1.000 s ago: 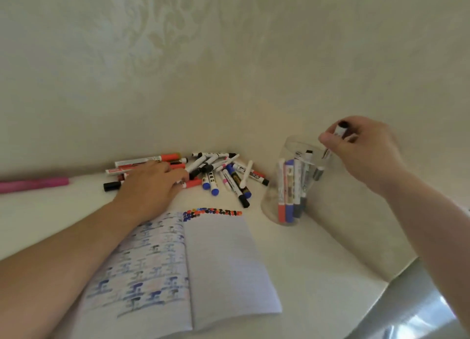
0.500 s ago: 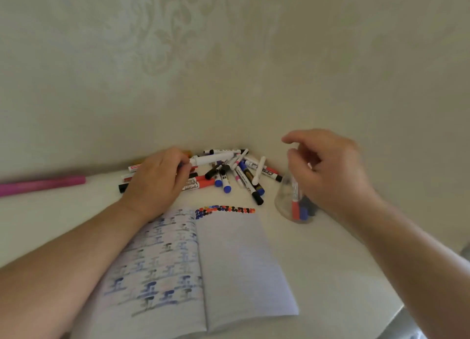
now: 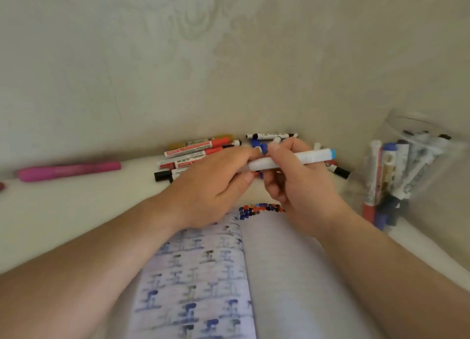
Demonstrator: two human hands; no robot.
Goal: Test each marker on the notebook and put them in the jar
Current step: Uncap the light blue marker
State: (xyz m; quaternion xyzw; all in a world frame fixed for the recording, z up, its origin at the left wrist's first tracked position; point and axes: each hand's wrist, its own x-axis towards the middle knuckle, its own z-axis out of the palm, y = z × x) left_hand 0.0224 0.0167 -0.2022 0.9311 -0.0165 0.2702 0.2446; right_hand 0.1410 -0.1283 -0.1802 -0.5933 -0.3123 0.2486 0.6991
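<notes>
Above the notebook [image 3: 274,275] | marker [image 3: 292,158] lies crosswise, blue end pointing right toward jar [image 3: 417,171] | left hand [image 3: 213,186] grips one end, right hand [image 3: 302,186] clasps its middle | right hand nearer jar

The light is soft and even, rather warm, and nothing is burnt out. No single source shows, and shadows are weak: only a faint dark band lies under the forearms and below the left hand [image 3: 213,186] and right hand [image 3: 300,186]. The whole picture is a little unsharp. The hands and the white marker with a light blue end [image 3: 292,159] between them are smeared by motion, and the loose markers [image 3: 193,150] behind are soft too. The clear jar [image 3: 417,166] at the right edge is blurred, with pale reflections on its wall. The wide lens bends the tabletop [image 3: 63,211] edge and stretches the forearms towards the lower corners.
</notes>
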